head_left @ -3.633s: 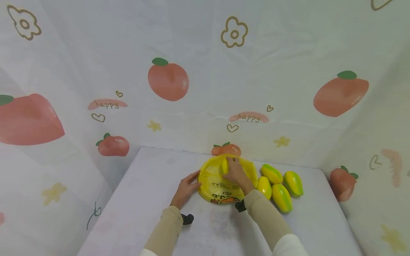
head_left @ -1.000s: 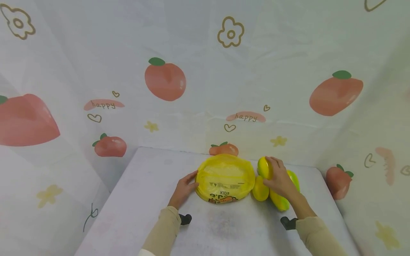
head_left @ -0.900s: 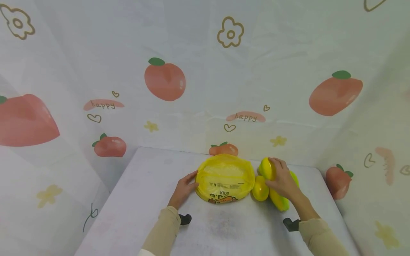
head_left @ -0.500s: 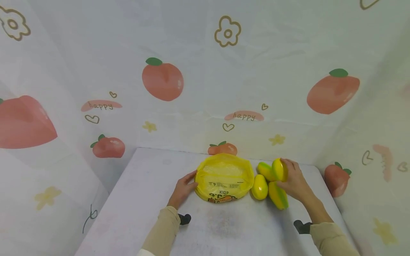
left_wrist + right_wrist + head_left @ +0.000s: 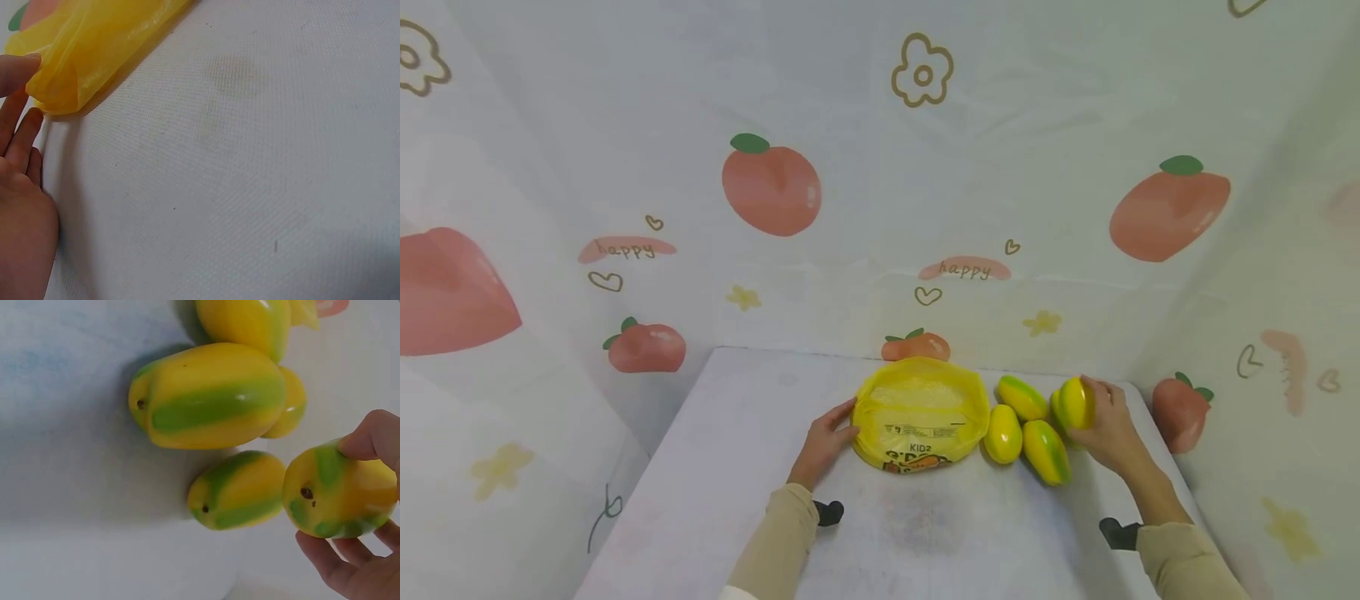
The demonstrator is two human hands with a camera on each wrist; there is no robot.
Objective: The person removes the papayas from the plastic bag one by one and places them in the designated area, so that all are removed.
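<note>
My right hand (image 5: 1108,429) grips a yellow papaya (image 5: 325,500) streaked with green, thumb on one side and fingers on the other. It is held beside and partly over another papaya (image 5: 240,490) at the right end of the group. Three more lie to the left: a rear papaya (image 5: 1022,398), a front papaya (image 5: 1047,452) and a plainer yellow one (image 5: 1003,435) next to the bag. At the left side of the yellow plastic bag (image 5: 917,417), my left hand (image 5: 820,446) pinches its edge between thumb and fingers (image 5: 25,134). The bag's mouth stands spread.
A white table (image 5: 760,392) lies under everything, its back edge meeting a hanging cloth (image 5: 850,275) printed with fruit and flowers. More cloth closes in both sides. A black wrist mount (image 5: 1118,534) sits below my right wrist, another mount (image 5: 829,512) below the left.
Earliest, my right hand held a papaya inside the bag. It has since carried a papaya rightward across the group to the far right one. My left hand has stayed at the bag's edge.
</note>
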